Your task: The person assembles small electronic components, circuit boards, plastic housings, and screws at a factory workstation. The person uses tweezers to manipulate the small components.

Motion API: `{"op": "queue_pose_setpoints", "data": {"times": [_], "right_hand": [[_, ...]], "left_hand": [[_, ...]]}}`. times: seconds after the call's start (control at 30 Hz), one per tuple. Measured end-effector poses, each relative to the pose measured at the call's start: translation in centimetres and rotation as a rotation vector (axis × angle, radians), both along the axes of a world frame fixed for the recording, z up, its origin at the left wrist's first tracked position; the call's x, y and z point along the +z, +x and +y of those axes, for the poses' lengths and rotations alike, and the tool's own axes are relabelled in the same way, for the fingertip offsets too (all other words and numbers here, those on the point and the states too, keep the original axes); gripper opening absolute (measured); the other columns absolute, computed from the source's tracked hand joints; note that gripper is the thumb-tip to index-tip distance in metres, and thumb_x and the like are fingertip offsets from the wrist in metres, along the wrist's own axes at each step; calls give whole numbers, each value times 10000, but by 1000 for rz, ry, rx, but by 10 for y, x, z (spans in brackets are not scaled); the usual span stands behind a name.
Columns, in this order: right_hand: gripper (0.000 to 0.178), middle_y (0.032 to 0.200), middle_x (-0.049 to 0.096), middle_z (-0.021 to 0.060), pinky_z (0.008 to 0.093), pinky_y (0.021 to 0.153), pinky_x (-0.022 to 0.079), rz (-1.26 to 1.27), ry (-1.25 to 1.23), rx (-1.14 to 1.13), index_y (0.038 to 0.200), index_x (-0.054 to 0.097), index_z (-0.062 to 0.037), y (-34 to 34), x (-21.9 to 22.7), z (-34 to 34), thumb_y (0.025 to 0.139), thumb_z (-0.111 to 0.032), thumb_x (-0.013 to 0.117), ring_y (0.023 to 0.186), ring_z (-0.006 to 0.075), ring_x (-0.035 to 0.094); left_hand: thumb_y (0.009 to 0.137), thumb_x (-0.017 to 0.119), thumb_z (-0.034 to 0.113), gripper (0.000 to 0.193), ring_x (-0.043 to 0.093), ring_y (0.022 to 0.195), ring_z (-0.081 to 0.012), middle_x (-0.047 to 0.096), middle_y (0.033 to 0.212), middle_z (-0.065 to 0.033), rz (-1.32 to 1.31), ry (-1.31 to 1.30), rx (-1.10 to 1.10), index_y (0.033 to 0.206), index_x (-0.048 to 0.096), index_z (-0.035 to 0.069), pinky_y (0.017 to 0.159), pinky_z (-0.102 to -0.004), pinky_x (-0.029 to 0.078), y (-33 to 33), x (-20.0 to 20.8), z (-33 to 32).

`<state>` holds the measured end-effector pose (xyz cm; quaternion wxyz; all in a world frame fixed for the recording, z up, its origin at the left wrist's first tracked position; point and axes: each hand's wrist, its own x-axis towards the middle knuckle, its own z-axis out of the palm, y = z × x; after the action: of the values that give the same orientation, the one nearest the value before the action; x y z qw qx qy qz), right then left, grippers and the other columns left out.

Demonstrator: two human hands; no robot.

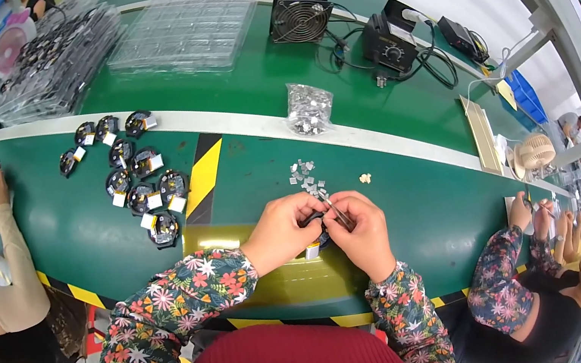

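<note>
The black unit (324,240) is in your hands over the yellow mat (277,284), at the near edge of the worktop (424,197). Your left hand (282,230) pinches it; your right hand (363,237) is closed around tweezers (340,215), tips pointing away from you. Your fingers cover much of the unit, so you could lose sight of the tips; a slip might scratch it or nick its white battery (312,252). A loose pinch could let it turn or drop. The grey squares (305,177) lie loose just beyond your fingers, so a knuckle could scatter them.

Farther out, a bag (309,107) of small bits sits past the white rail (219,124). To your left, beyond striped tape (204,180), more units (125,180) lie close together. Clear trays (188,25), a black fan (300,17) and a knobbed box (388,46) stand at the far side. Co-workers sit left (13,243) and right (556,298).
</note>
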<state>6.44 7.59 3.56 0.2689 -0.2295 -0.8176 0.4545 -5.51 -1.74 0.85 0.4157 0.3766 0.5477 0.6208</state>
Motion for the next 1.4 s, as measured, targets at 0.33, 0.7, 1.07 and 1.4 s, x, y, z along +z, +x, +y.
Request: {"op": "queue_pose_setpoints", "data": {"times": [0.33,0.7,1.07,1.4], "right_hand": [[76,882,591,77,195,513,442,-19,22,-18,747,554,32,-1,0,-2,709,56,615,592,67,540],[116,871,596,109,252,504,477,31,251,-34,741,523,9,-4,-4,-8,690,69,608,599,163,590],[151,782,557,7,178,533,419,-17,-316,11,775,488,-12,2,-13,10,738,28,629,640,27,501],[84,671,488,-36,160,437,293,-49,-846,125,813,507,-42,5,4,21,797,-13,585,514,20,417]], "left_hand": [[736,576,4,127,554,600,-93,589,708,-67,186,-11,63,857,578,-31,551,-241,461,0,2,-2],[756,553,-36,152,552,633,-53,574,757,-50,244,-66,23,907,558,-16,509,-219,443,-2,3,-3],[780,529,-71,178,558,720,-45,590,810,-32,31,-19,-40,952,541,-26,616,-205,467,-3,-1,-3],[792,521,-59,189,490,622,-18,567,744,1,-154,43,-38,969,567,-6,505,-186,390,0,-9,2]]}}
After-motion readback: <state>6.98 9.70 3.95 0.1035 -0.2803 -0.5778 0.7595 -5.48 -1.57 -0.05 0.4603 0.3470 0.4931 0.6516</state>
